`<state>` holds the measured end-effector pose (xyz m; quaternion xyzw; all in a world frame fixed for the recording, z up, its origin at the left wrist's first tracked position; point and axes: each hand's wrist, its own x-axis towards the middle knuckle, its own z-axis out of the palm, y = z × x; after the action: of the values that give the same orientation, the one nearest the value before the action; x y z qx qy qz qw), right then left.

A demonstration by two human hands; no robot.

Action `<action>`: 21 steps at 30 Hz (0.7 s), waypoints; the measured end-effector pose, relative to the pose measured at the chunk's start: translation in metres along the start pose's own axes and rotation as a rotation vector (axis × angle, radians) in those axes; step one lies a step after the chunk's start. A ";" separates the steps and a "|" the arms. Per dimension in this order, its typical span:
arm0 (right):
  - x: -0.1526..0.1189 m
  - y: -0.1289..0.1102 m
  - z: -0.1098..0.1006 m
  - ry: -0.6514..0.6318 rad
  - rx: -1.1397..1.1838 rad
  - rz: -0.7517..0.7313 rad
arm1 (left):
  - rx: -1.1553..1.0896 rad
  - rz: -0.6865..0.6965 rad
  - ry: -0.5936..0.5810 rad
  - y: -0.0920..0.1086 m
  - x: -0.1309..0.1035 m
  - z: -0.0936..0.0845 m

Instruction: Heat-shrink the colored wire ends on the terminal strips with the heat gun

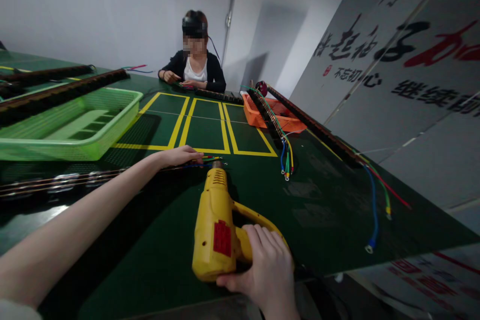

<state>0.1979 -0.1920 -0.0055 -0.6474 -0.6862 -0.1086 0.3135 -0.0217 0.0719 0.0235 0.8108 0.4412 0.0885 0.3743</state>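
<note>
Over the green table (172, 230), coloured wires (214, 158) stick out rightward from the left hand (185, 155), which pinches them close to their ends. Their length runs crosswise to the yellow heat gun (214, 215), gripped by its handle in the right hand (270, 265) and aimed away, its nozzle (217, 164) right by the tips; contact can't be told. Nearer those tips is the left hand.
</note>
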 end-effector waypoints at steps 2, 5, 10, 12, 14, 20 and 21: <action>0.002 -0.013 0.001 0.004 0.012 -0.016 | -0.005 0.002 0.013 -0.002 0.001 0.000; 0.003 -0.033 0.002 0.009 0.050 -0.022 | -0.033 -0.018 0.053 -0.001 0.000 0.001; 0.002 -0.053 0.004 0.059 0.084 0.000 | -0.058 -0.054 0.067 0.005 -0.004 0.000; 0.001 -0.055 0.005 0.069 0.086 -0.004 | -0.061 -0.051 0.062 0.005 -0.005 0.000; 0.002 -0.054 0.004 0.074 0.089 -0.010 | -0.064 -0.048 0.058 0.005 -0.005 -0.001; 0.006 -0.037 0.003 0.030 0.135 -0.012 | -0.053 -0.037 0.048 0.003 -0.006 -0.001; 0.007 -0.033 0.003 0.023 0.137 -0.021 | -0.047 -0.040 0.050 0.003 -0.005 -0.001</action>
<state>0.1662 -0.1891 0.0046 -0.6159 -0.6950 -0.0723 0.3638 -0.0235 0.0673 0.0274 0.7902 0.4645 0.1117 0.3838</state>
